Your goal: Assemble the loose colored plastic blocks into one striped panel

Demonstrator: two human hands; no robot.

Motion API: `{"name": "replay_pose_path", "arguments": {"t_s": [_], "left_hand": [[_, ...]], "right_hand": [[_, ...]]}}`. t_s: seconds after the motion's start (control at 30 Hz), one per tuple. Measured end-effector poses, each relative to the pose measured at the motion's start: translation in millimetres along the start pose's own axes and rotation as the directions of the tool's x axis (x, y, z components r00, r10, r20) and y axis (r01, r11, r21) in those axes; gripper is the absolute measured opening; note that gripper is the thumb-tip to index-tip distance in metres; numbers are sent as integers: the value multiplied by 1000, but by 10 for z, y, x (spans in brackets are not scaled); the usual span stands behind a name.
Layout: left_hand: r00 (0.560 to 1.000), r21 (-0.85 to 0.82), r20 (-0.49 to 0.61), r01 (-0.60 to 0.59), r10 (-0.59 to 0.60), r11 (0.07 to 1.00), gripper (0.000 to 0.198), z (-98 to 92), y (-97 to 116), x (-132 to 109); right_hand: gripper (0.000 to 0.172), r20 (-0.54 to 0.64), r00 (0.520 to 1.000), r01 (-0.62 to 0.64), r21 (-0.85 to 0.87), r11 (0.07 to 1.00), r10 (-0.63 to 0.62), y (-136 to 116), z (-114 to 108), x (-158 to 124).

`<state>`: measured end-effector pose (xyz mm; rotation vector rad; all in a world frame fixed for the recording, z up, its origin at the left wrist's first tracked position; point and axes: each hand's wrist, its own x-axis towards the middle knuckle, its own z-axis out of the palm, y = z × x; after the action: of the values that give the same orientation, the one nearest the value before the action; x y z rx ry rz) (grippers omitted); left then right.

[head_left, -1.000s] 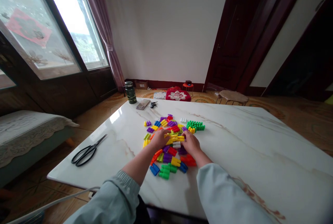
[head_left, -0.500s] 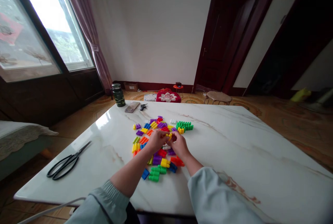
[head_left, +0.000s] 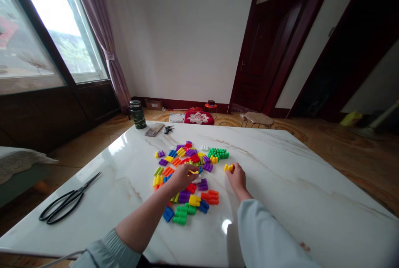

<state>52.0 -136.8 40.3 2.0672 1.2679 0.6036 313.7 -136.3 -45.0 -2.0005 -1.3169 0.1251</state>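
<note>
My right hand [head_left: 237,176] pinches a yellow building block [head_left: 228,168] with round studs, at the right of the pile and close to the table top. Over the middle of the pile, my left hand [head_left: 182,176] has its fingers closed at another yellow block [head_left: 194,172], partly hidden by the fingers. Around it lie loose blocks, among them a purple block [head_left: 203,184], an orange block [head_left: 210,197] and green blocks [head_left: 181,215]. Farther back sits a group of green blocks [head_left: 218,153] with studs up, a yellow block [head_left: 214,159] beside it.
Black-handled scissors [head_left: 69,198] lie on the left of the marble-patterned table [head_left: 280,168]. At its far left edge are a camouflage bottle [head_left: 137,114], a phone [head_left: 154,129] and keys [head_left: 168,129]. A stool [head_left: 258,118] stands beyond the table.
My hands have moved apart from where they met over the pile. The right one has gone right with a yellow block; the left stays over the blocks. The view has shifted slightly.
</note>
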Motion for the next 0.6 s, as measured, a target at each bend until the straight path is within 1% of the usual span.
{"name": "replay_pose_path", "arguments": {"t_s": [0.07, 0.2, 0.33, 0.47, 0.6], "left_hand": [[1000, -2, 14, 6, -6, 1000, 33, 4, -32, -1], [1000, -24, 21, 18, -17, 1000, 34, -2, -32, -3], [999, -11, 32, 36, -36, 999, 33, -44, 29, -21], [999, 48, 38, 36, -38, 998, 33, -93, 86, -47], [999, 76, 29, 42, -44, 996, 33, -109, 99, -56]], "right_hand": [[27, 9, 999, 32, 1, 999, -32, 38, 48, 33], [32, 43, 996, 80, 26, 996, -81, -37, 136, 69], [36, 18, 996, 85, 54, 995, -86, -68, 174, 110], [42, -1, 995, 99, 75, 992, -100, -73, 215, 173], [44, -15, 995, 97, 137, 986, -96, -116, 272, 235]]}}
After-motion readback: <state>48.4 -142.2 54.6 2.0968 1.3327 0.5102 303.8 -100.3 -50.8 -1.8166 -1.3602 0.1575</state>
